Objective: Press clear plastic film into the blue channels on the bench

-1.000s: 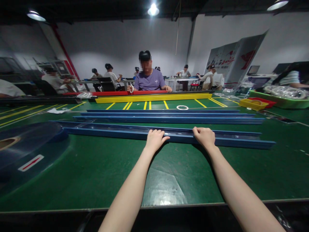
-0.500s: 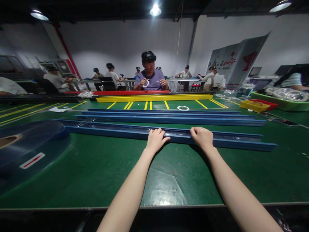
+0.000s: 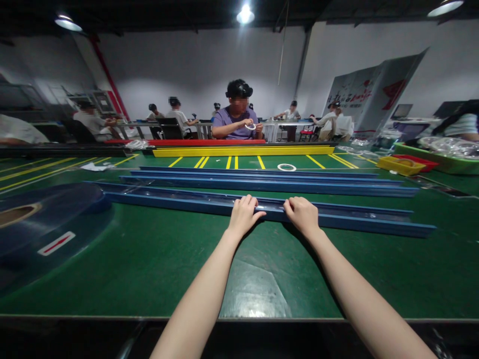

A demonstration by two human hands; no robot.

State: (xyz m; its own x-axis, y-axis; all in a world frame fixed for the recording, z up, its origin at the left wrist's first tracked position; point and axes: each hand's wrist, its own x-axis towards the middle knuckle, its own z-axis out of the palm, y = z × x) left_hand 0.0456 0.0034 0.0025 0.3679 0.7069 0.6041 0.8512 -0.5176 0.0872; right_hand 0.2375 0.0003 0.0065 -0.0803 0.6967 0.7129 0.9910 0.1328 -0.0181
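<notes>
A long blue channel lies across the table, with clear shiny film showing inside it. My left hand is curled over its near wall around the middle, thumb pointing right. Just to the right, my right hand has its fingers closed over the same wall; whether film is also under the fingers is hidden. A big roll of clear, bluish film lies flat at the left, its arrow label facing up. It meets the channel's left end.
More blue channels lie parallel behind. Farther back are a yellow channel, a red one and a white ring. At right stand a yellow tray and a green bin. A co-worker sits opposite, holding a white ring.
My right hand has slid left along the channel, closer to my left hand, which stays in place. The co-worker opposite has brought both hands together at the ring. The view has shifted slightly.
</notes>
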